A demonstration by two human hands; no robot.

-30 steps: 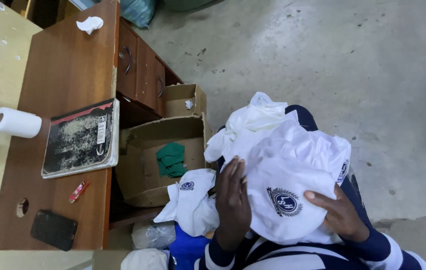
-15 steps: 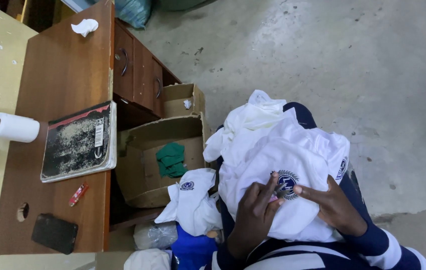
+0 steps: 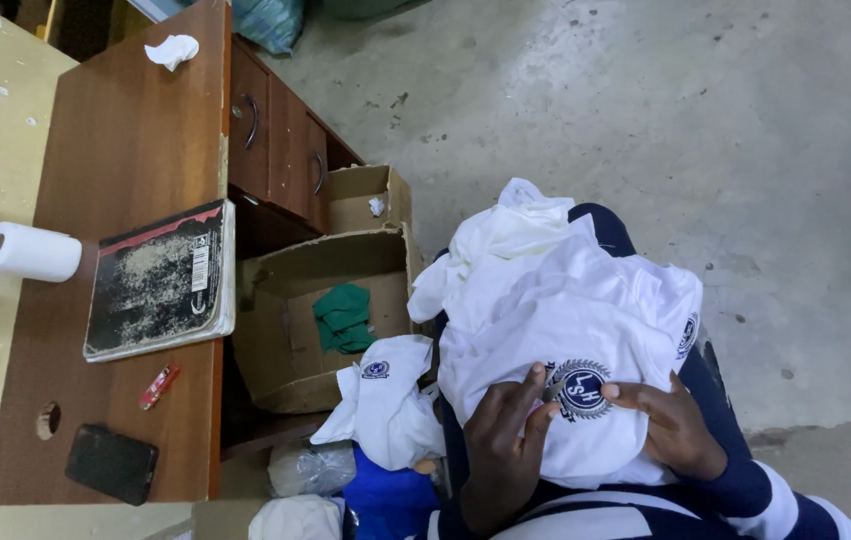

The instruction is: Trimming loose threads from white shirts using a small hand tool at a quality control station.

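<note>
A heap of white shirts (image 3: 565, 300) lies on my lap, the top one showing a round dark-blue emblem (image 3: 581, 389). My left hand (image 3: 505, 440) rests flat on that top shirt just left of the emblem, fingers spread. My right hand (image 3: 670, 425) lies on the cloth at the emblem's right, fingers pointing toward it. Both hands press the fabric; neither lifts it. Another white shirt with a small emblem (image 3: 385, 400) hangs over the edge of an open cardboard box (image 3: 295, 300).
The box holds a green cloth (image 3: 345, 317). A wooden desk (image 3: 135, 150) at left carries a worn notebook (image 3: 160, 280), a toilet roll (image 3: 30, 252), a dark phone (image 3: 111, 464), a red lighter (image 3: 159, 386) and crumpled tissue (image 3: 171, 50). Concrete floor lies to the right.
My left hand slid from the pile's left side onto the top shirt beside the emblem. My right hand moved up-left toward the emblem. The shirt now lies flatter.
</note>
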